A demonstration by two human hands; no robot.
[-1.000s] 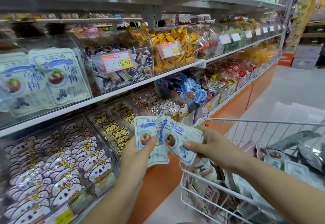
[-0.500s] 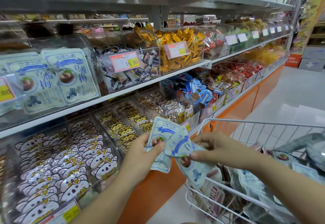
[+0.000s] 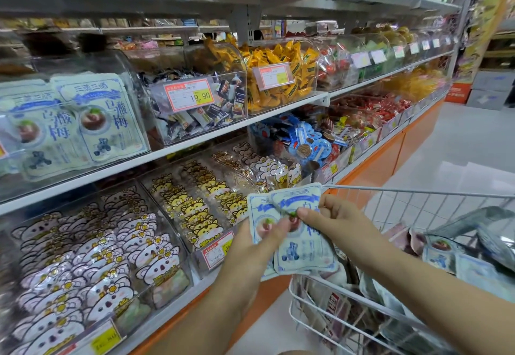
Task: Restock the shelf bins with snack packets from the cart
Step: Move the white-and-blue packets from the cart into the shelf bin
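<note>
Two pale blue-and-white snack packets (image 3: 303, 246) overlap in front of me, above the near corner of the white wire cart (image 3: 345, 318). My left hand (image 3: 259, 246) holds the left packet with its thumb on the front. My right hand (image 3: 334, 221) pinches the front packet near its top. More packets of this kind (image 3: 446, 254) lie in the cart. The same packets stand in a clear bin (image 3: 83, 120) on the middle shelf at the left.
Clear bins line two shelves: koala-shaped packets (image 3: 92, 268) and yellow cat packets (image 3: 195, 204) below, dark candies with a 19.90 price tag (image 3: 189, 95) and yellow sweets (image 3: 278, 76) above. An orange base runs under the shelves. The tiled aisle floor (image 3: 459, 145) opens to the right.
The two packets have been drawn together and turned upright, now stacked one over the other. Both hands have shifted slightly right, toward the cart's corner.
</note>
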